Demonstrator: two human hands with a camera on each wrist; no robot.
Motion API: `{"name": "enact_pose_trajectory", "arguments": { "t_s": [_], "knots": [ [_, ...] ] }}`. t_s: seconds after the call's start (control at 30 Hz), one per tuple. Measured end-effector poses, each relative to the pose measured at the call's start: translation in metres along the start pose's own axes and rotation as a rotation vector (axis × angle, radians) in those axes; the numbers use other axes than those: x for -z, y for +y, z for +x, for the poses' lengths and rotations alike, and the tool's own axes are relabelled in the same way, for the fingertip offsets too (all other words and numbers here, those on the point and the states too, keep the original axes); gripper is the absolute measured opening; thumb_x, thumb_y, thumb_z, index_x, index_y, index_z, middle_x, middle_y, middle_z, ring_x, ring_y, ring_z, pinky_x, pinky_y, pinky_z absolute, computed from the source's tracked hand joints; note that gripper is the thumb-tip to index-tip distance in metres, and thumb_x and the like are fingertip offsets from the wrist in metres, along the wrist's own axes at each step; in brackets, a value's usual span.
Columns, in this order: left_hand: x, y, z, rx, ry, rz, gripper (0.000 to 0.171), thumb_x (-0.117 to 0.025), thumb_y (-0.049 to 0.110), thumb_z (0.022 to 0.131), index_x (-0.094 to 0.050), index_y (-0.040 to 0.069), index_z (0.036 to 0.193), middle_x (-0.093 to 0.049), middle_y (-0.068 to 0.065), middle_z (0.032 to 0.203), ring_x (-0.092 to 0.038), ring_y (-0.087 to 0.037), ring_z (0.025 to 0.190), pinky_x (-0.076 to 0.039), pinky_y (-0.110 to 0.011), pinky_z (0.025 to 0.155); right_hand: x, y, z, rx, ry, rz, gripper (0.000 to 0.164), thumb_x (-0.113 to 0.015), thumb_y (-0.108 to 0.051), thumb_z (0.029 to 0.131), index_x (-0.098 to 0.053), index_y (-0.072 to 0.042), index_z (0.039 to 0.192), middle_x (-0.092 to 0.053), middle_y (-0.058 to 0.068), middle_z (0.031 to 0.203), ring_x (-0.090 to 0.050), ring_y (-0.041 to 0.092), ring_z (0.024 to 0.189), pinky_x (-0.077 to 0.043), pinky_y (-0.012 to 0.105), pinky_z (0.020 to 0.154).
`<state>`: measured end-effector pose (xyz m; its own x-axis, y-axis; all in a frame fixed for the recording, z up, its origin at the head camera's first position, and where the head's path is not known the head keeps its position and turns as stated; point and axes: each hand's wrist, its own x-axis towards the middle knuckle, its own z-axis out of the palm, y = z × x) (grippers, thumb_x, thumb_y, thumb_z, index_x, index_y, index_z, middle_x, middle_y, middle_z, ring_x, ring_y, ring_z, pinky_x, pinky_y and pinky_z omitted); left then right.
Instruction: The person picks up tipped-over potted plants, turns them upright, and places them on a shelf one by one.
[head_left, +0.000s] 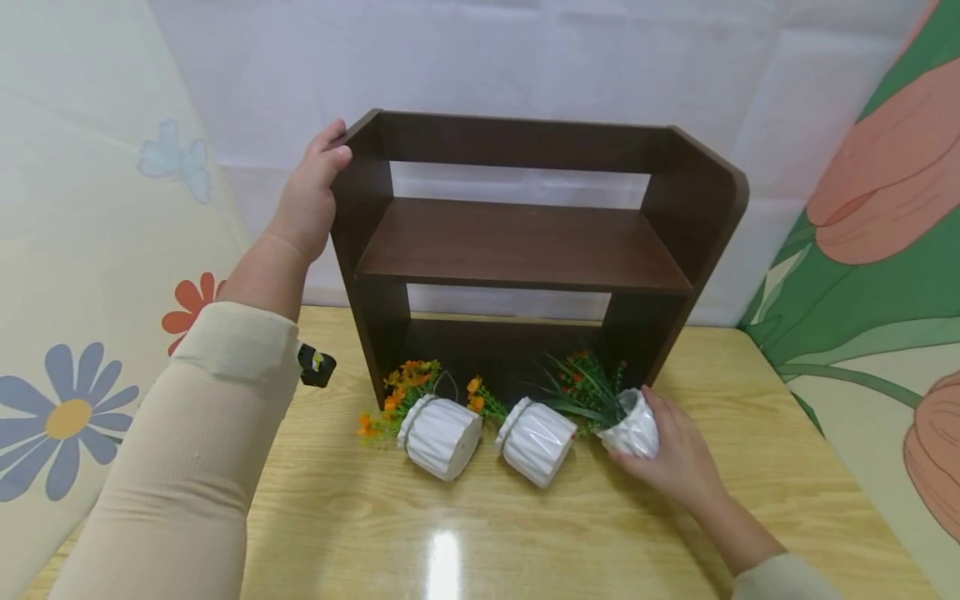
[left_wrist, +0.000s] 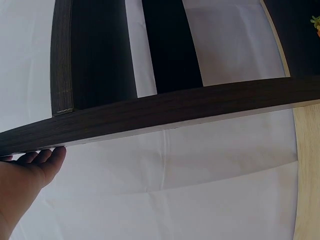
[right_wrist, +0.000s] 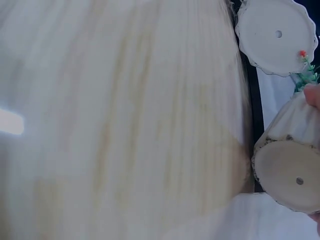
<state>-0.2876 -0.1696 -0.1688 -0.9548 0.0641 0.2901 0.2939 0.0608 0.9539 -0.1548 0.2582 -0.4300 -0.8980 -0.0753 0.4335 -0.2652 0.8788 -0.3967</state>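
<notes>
I'm watching a wooden table (head_left: 360,525) nearest my head camera; on it a left white pot (head_left: 441,437) and a middle white pot (head_left: 536,443) are lying sideways. Beside them my right hand (head_left: 678,454) is pinching the right white pot (head_left: 637,427), tilting at the brown shelf's (head_left: 525,242) front right. Farther off, my left hand (head_left: 307,196) is resting unclenched against the shelf's left side, white cloth (head_left: 465,58) hanging behind.

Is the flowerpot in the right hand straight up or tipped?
Tipped: the white flowerpot in the right hand leans, its mouth and green plant slanting toward the picture's left.
</notes>
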Motion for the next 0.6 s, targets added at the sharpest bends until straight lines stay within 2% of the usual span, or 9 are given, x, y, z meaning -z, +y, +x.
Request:
{"name": "enact_pose_trajectory", "arguments": {
  "t_s": [0.2,0.4,0.6],
  "knots": [
    [0.0001,-0.0002,0.0005,0.005,0.004,0.008,0.055,-0.029,0.035,0.102,-0.021,0.030,0.156,-0.031,-0.005,0.153,-0.044,-0.014,0.118,-0.032,-0.026,0.102,-0.0022,-0.0032,0.0008,0.008,0.035,0.032,0.094,-0.084,-0.034,0.063,-0.044,0.003,0.140,-0.057,0.031,0.128,-0.052,0.049,0.116,-0.043,0.063,0.093],
    [0.0012,-0.0009,0.0004,-0.003,0.004,0.003,0.055,-0.030,0.035,0.102,-0.021,0.030,0.156,-0.029,-0.005,0.154,-0.043,-0.014,0.119,-0.031,-0.026,0.102,-0.0060,-0.0035,0.0005,-0.006,0.032,0.052,0.095,-0.084,-0.033,0.063,-0.042,0.003,0.141,-0.055,0.032,0.130,-0.051,0.049,0.118,-0.042,0.064,0.093],
    [0.0017,-0.0009,0.0006,-0.007,0.008,-0.001,0.056,-0.030,0.035,0.102,-0.021,0.029,0.156,-0.029,-0.005,0.155,-0.043,-0.013,0.119,-0.033,-0.022,0.100,-0.0070,-0.0008,0.0002,-0.054,0.019,0.108,0.097,-0.085,-0.032,0.065,-0.039,0.001,0.144,-0.051,0.031,0.135,-0.051,0.048,0.119,-0.043,0.064,0.092]
  ]
}}
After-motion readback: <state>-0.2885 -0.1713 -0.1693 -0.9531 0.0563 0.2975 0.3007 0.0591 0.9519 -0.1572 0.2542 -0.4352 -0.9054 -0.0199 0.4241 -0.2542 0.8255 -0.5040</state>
